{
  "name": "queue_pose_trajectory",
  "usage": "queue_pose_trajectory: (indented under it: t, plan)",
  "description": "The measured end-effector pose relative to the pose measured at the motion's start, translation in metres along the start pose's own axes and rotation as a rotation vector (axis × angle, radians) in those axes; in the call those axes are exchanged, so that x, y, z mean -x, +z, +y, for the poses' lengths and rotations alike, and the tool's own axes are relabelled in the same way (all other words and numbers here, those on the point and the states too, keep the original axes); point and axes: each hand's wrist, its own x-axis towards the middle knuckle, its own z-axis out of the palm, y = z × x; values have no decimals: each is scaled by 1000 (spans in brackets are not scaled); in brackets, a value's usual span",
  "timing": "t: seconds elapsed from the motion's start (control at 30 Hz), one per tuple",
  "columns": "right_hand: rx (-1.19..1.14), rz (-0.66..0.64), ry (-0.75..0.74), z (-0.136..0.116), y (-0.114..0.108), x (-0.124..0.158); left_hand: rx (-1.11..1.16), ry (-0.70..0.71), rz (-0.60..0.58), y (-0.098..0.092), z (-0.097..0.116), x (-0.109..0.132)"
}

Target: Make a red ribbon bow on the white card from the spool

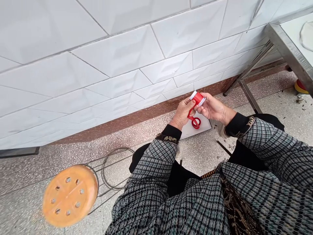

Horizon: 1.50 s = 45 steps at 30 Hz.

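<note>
A spool of red ribbon (197, 98) with white rims is held up between my two hands, in the upper right middle of the head view. My left hand (184, 110) is closed around its left side, thumb lying on the red winding. The fingers of my right hand (212, 107) grip the spool's right rim. A red strip (190, 113) runs down from my left hand. Below it a red curled loop (196, 123) shows against a white board (204, 127) on the floor; whether strip and loop are one piece I cannot tell.
An orange round stool (70, 195) with holes in its seat and a wire frame lies on its side at lower left. White wall tiles (127, 55) rise ahead. A metal-framed table (288, 45) stands at right, and small scraps litter the speckled floor (276, 111).
</note>
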Motion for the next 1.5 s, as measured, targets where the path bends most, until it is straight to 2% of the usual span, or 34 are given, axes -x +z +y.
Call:
queue_pose_trajectory:
  t: [0.1, 0.23, 0.37, 0.6, 0.7, 0.83, 0.97, 1.1, 1.3, 1.5]
  plan:
    - [119, 9, -16, -1, -2, 1, 9, 26, 43, 1, -1, -1]
    - [283, 118, -260, 2, -3, 1, 2, 47, 146, 5, -1, -2]
    - [294, 232, -434, 10, 2, -1, 1, 63, 211, 12, 0, -2]
    - [319, 284, -514, 16, 2, -12, -17, 77, 229, 17, -2, -1]
    - [290, 283, -486, 12, 2, -11, -68, 80, 220, 16, -2, 0]
    - [210, 302, -378, 5, 2, -8, -149, 69, 192, 12, 0, 1]
    - [148, 324, -362, 0, -1, -8, -276, 138, 199, 7, 2, 0]
    - [136, 305, -343, -3, -3, -9, -405, 191, 143, 3, 6, -1]
    - [89, 249, -263, -3, -4, -10, -586, 195, 49, -8, 11, -1]
    - [-9, 219, -194, -3, -6, -11, -553, 203, 35, -13, 4, -3]
